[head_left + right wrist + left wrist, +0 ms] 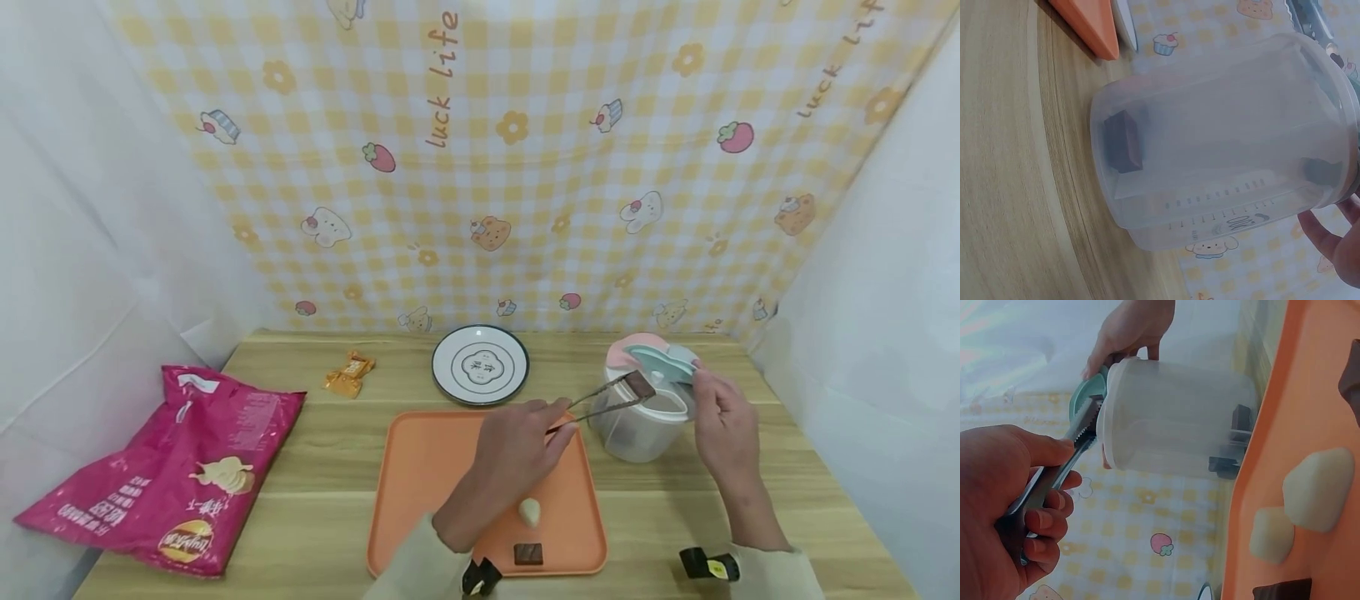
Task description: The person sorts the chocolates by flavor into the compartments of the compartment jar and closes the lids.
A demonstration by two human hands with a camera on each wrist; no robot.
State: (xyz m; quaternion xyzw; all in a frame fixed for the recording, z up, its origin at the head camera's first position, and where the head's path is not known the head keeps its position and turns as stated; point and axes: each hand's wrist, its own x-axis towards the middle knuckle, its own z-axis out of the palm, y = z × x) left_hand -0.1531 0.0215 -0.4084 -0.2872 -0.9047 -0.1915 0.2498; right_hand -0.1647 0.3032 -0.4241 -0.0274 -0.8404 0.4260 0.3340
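Note:
My left hand (557, 419) grips metal tongs (600, 400). The tong tips pinch a brown chocolate piece (639, 385) right above the mouth of a translucent plastic container (641, 429). My right hand (703, 385) holds the container's teal and pink lid (660, 358) lifted at the far side. In the left wrist view the left hand (1054, 487) wraps the tongs (1060, 469) beside the container (1172, 419). The right wrist view shows a brown piece (1124, 140) inside the container (1222, 137) and my fingertips (1329, 240) at its rim.
An orange tray (420, 475) in front of me carries a white candy (529, 511) and a brown chocolate (528, 553). Behind it stands a white plate (480, 364). A wrapped orange candy (349, 373) and a pink chips bag (172, 467) lie to the left.

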